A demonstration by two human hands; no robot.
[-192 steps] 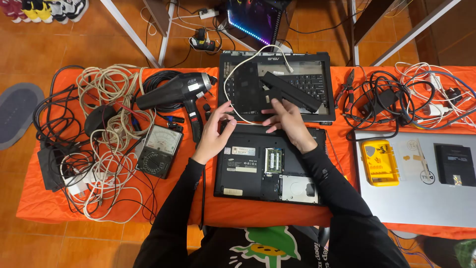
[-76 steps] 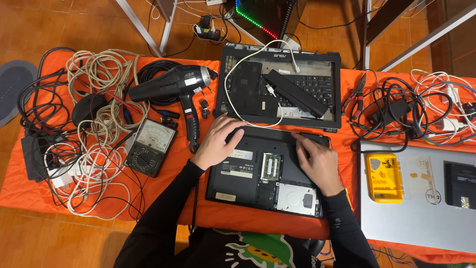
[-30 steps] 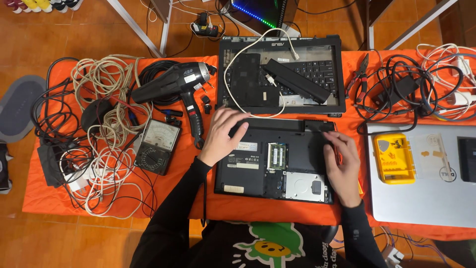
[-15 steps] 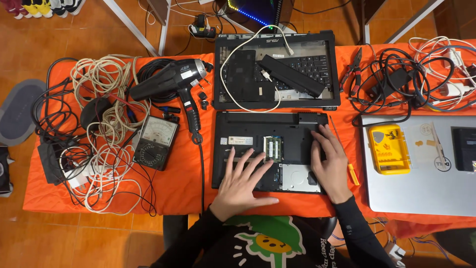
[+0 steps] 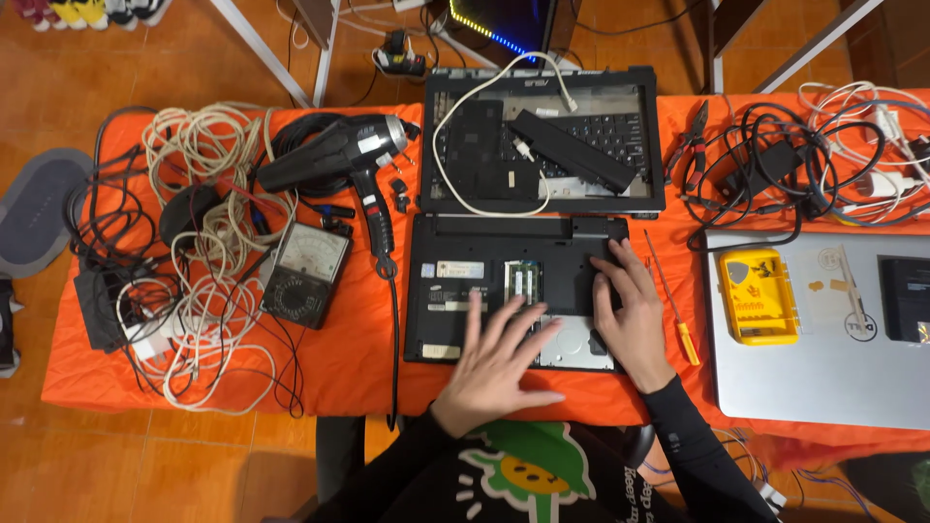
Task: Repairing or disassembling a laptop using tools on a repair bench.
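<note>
A black laptop point(image 5: 484, 281) lies upside down on the orange table point(image 5: 358, 358), with its memory and drive bays uncovered. My left hand point(image 5: 499, 363) rests flat on its near edge, fingers spread, blurred by motion. My right hand point(image 5: 630, 310) lies flat on the laptop's right side, fingertips near the back corner. Neither hand holds anything. Behind it sits a second opened laptop point(image 5: 542, 145) with a long black battery point(image 5: 572, 150) and a white cable point(image 5: 455, 184) on its keyboard.
A black hair dryer point(image 5: 339, 155), an analog multimeter point(image 5: 305, 276) and tangled cables point(image 5: 194, 252) fill the left. A yellow-handled screwdriver point(image 5: 673, 310), a yellow case point(image 5: 760, 295) on a silver laptop point(image 5: 823, 378), pliers point(image 5: 693, 140) and more cables point(image 5: 804, 165) are on the right.
My left hand has slid from the laptop's back left to its near edge. My right hand has moved from the back edge to the right side.
</note>
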